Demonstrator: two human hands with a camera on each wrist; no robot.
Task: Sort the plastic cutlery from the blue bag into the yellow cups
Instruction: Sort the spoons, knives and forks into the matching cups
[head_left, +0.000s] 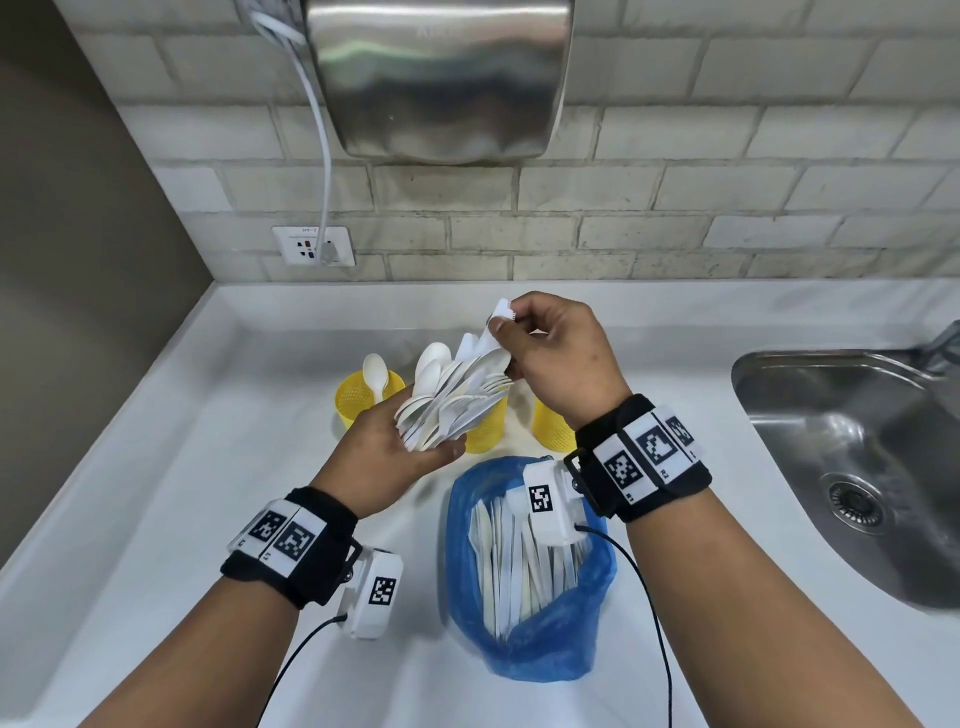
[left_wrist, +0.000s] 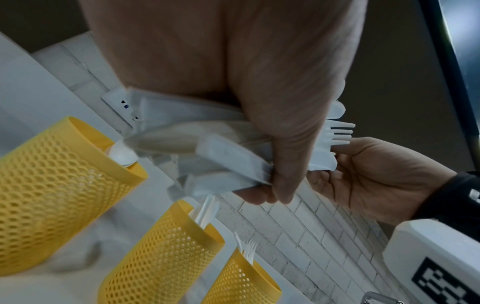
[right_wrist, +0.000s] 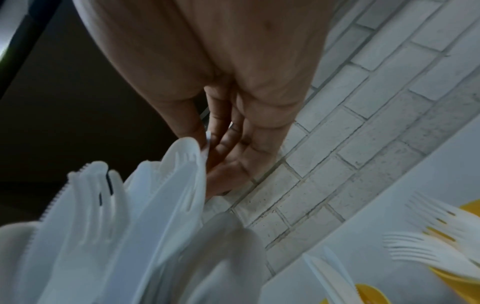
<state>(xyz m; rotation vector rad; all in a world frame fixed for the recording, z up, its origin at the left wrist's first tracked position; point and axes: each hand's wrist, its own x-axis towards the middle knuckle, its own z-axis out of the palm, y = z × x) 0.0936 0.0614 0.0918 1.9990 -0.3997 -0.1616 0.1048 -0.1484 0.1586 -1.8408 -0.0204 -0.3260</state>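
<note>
My left hand (head_left: 431, 447) grips a fanned bundle of white plastic cutlery (head_left: 452, 395) above the yellow cups. My right hand (head_left: 506, 325) pinches the top end of one white knife (head_left: 501, 310) sticking out of that bundle; its serrated edge shows. Three yellow mesh cups stand in a row: the left cup (head_left: 356, 400) holds a spoon (head_left: 375, 371), the middle cup (left_wrist: 161, 253) knives, the right cup (left_wrist: 241, 281) forks. The blue bag (head_left: 519, 654) lies open in front of them with more cutlery inside. In the left wrist view my thumb (left_wrist: 285, 154) clamps the bundle (left_wrist: 221, 156).
A steel sink (head_left: 857, 467) is sunk into the white counter (head_left: 156, 493) at the right. The brick wall carries a socket (head_left: 314, 245) with a cable and a metal dryer (head_left: 441, 78) overhead. Wrist-camera cables trail toward the counter's front edge.
</note>
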